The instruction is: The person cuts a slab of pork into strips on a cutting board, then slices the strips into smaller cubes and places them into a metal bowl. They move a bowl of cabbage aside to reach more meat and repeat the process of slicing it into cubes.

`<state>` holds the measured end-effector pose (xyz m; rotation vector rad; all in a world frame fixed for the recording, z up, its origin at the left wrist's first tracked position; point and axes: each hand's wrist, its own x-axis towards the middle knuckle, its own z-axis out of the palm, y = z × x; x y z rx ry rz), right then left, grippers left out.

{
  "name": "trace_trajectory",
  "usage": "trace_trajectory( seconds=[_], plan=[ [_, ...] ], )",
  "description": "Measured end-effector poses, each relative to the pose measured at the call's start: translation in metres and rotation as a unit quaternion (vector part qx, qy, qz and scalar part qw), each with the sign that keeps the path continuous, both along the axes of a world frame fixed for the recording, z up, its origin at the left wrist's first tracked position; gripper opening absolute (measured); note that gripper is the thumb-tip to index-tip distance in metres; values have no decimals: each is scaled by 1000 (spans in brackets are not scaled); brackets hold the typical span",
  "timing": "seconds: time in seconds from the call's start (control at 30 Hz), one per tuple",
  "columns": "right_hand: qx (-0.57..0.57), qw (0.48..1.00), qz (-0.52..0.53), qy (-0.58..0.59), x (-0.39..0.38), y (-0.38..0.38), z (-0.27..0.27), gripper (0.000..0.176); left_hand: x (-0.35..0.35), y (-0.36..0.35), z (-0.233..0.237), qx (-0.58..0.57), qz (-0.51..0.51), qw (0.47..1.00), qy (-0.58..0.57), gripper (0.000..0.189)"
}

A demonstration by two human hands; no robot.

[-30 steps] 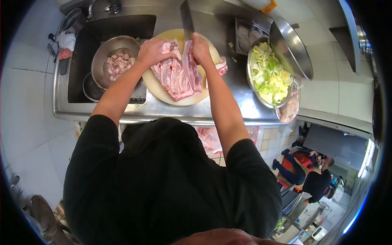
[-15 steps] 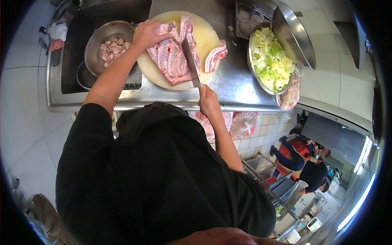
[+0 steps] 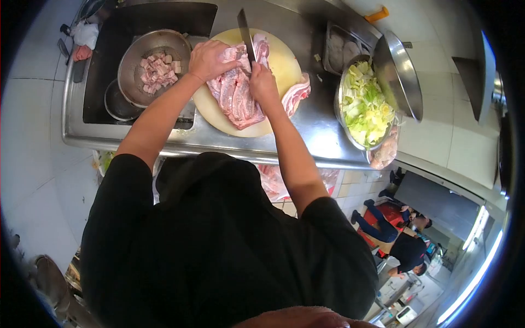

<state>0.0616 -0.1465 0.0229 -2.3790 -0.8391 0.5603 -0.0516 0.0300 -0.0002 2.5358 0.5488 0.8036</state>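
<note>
A slab of pork belly (image 3: 236, 101) lies on a round, pale cutting board (image 3: 285, 57). On the slab's upper left part rests my left hand (image 3: 210, 60), its fingers curled over the meat and holding it. My right hand (image 3: 263, 85) is closed round the handle of a cleaver-like knife (image 3: 246, 34). The blade points away from me, along the slab's right side near its far end. Just right of the blade is a cut strip of pork (image 3: 262, 46). Another pork slice (image 3: 296, 95) lies at the board's right edge, partly behind my right forearm.
Left, a metal pan (image 3: 127, 68) with diced meat (image 3: 158, 74) sits over the sink (image 3: 109, 49). To the right stand a bowl of chopped leafy greens (image 3: 363, 106), a tilted metal bowl (image 3: 399, 76) and a metal tray (image 3: 329, 60). Another person (image 3: 409, 251) works at the far right.
My right hand and the knife have moved away from me, from the board's near edge to beside the slab's far half. My left hand still holds the slab. The view has shifted slightly.
</note>
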Motion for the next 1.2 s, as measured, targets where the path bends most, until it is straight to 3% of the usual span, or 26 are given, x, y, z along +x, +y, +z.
trace_trajectory(
  seconds=[0.07, 0.27, 0.43, 0.5, 0.57, 0.77, 0.9, 0.97, 1.03, 1.2],
  plan=[
    [56, 998, 14, -22, 10, 9, -6, 56, 1, 1, 0, 1, 4, 1000, -16, 52],
    [19, 999, 23, 21, 15, -25, 26, 59, -5, 3, 1, -35, 9, 999, 16, 52],
    [-37, 981, -72, 175, -26, -101, 63, 54, -2, 4, -8, -1, 9, 1000, -14, 53],
    [-44, 984, -67, 157, -44, -126, 61, 52, -2, 4, -6, -4, 7, 1000, -10, 51],
    [-24, 997, -29, 69, -62, -153, 46, 50, -2, 3, -7, -2, 6, 1000, -21, 49],
    [-90, 990, -41, 97, -91, -205, 58, 48, -4, -4, -3, -3, 21, 999, -32, 49],
    [-128, 989, -32, 69, -74, -143, 33, 47, -4, -7, -5, -3, 23, 999, -36, 48],
    [-40, 999, 7, -1, -44, -78, -2, 49, -5, -13, -9, -20, 18, 999, -28, 47],
    [-38, 999, 9, 13, -17, -28, 4, 51, -11, 0, -5, -12, 26, 999, -25, 47],
    [4, 1000, 10, 29, 7, -3, 3, 57, -9, -2, -10, -23, 12, 998, -64, 46]
  ],
)
